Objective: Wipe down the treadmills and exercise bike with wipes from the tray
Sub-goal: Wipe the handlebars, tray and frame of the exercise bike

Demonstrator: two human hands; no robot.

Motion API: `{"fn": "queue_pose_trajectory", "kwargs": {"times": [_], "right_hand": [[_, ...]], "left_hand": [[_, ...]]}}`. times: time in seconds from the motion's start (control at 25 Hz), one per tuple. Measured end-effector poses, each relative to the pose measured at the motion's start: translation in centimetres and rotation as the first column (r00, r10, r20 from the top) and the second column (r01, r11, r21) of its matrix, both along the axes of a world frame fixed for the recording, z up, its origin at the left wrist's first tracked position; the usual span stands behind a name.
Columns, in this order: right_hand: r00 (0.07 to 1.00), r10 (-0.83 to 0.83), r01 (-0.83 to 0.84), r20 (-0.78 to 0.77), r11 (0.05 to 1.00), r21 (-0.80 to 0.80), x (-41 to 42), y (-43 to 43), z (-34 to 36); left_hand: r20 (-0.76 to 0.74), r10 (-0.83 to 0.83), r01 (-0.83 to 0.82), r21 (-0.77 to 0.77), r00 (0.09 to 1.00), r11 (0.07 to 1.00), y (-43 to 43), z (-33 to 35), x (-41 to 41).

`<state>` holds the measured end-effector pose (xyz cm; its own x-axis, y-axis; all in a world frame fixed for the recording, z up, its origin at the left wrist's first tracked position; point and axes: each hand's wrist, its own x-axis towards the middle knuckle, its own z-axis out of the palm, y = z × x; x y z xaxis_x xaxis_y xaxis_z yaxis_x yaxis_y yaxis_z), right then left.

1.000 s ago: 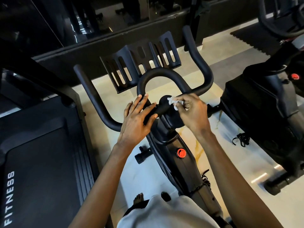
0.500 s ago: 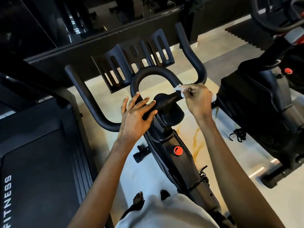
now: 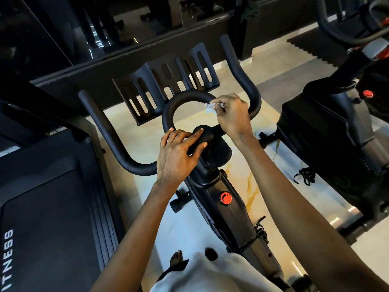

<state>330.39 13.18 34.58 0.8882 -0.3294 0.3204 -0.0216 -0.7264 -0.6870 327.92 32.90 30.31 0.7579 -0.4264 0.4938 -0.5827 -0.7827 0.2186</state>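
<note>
The right hand (image 3: 233, 114) is pinching the soft, featherlight crumpled white wipe (image 3: 210, 107), bunched, at the stiff black loop handlebar (image 3: 168, 111) the left hand (image 3: 179, 154) is gripping.

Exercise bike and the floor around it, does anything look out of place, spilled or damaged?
The exercise bike looks intact. One oddity: a tangled black strap lies on the pale floor beside it. The amber streaks look like veining in the tile, not a spill.

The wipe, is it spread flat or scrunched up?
Scrunched up: the right hand pinches the wipe as a small white wad against the bike's handlebar.
</note>
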Motion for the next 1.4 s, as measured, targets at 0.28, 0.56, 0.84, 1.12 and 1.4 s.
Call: {"fn": "queue_pose_trajectory", "kwargs": {"times": [0.28,0.56,0.84,1.12,1.4], "right_hand": [[1.000,-0.004,0.004,0.012,0.999,0.032,-1.1,-1.3,-0.1],[1.000,0.016,-0.012,-0.024,0.990,0.139,-5.4,-3.4,-1.2],[0.988,-0.140,0.132,0.059,0.983,0.124,-6.2,-1.4,-3.0],[0.967,-0.247,0.233,0.057,0.955,0.186,-5.1,-4.2,-2.4],[0.954,-0.299,0.298,-0.010,0.947,0.120,-5.7,-2.8,-1.9]], "left_hand": [[-0.003,-0.023,0.023,-0.029,1.000,0.999,0.3,0.2,0.1],[-0.129,-0.029,0.022,-0.056,0.991,0.998,-0.4,0.6,0.3],[-0.174,-0.125,0.133,0.039,0.977,0.990,-3.1,2.0,1.1],[-0.140,-0.109,0.120,0.068,0.984,0.990,-3.5,1.8,1.3],[-0.250,-0.224,0.266,0.149,0.942,0.953,-6.6,3.7,4.7]]}}
